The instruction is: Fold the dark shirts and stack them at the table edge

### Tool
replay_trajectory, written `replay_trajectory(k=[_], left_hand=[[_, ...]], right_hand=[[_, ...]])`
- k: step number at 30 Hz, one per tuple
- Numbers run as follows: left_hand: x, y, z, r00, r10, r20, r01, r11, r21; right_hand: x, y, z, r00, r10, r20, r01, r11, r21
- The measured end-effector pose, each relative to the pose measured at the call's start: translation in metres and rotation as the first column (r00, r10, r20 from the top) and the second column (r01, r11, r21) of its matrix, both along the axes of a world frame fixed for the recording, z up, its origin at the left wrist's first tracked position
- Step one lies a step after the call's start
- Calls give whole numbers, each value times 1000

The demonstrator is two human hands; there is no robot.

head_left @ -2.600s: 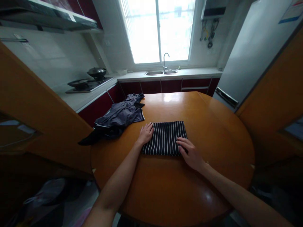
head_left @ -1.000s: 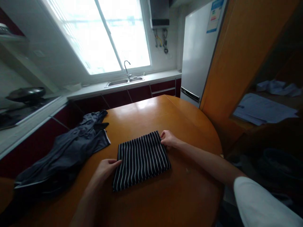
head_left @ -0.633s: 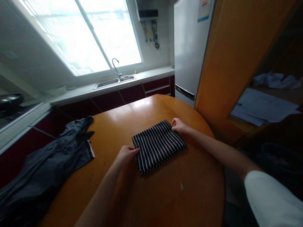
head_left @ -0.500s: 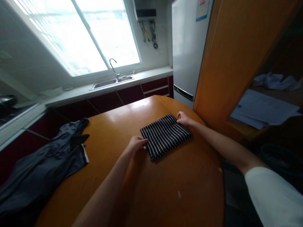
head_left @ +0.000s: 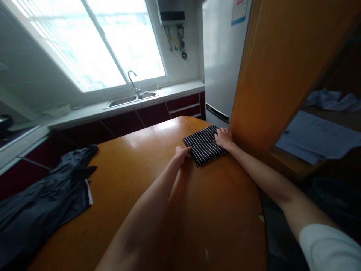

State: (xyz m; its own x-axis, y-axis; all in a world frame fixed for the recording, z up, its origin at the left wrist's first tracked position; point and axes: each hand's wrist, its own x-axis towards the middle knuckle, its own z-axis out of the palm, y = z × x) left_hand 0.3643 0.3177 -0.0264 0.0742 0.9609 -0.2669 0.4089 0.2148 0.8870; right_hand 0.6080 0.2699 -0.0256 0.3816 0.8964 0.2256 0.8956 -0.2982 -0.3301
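A folded black cloth with white stripes (head_left: 203, 146) lies flat on the wooden table (head_left: 152, 169), close to its far right edge. At the cloth's left edge, my left hand (head_left: 182, 153) is closed, thumb and fingers pinching the fabric. My right hand (head_left: 223, 137) rests on the cloth's right side, its fingers spread and palm down. Whether the cloth is a garment cannot be made out from its folded shape.
Dark grey clothing (head_left: 47, 195) is draped over the table's left side. A wooden cabinet (head_left: 262, 67) and a fridge (head_left: 220, 56) stand close behind the right end. Papers (head_left: 318, 135) lie on a shelf at right. A sink (head_left: 124, 101) is under the window.
Both hands and the striped cloth have slid away from me and to the right across the table. The right hand has gone from pinching the cloth's corner to lying spread on it.
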Motion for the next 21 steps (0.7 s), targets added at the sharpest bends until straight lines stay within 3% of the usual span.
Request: replay_trajectory(k=[5,9,16,21], left_hand=[[-12,-13,1,999,-39,6,39,999,28],[-42,-40,-1,999,-16,-36,22,985,170],[-165,-104,-6,987,96,-128,-15,850,526],[-245,-143,-1,971,199,-130,-92,818,567]], right_hand=[[-61,-36,-19,993,118,2,-117,988,-101],[-105,-66,-21,973,228,-25,-230,969,-88],[-193,-112,-19,876,482,14,-481,876,-40],[-266,-137,-18,831,555,-28,-556,830,-34]])
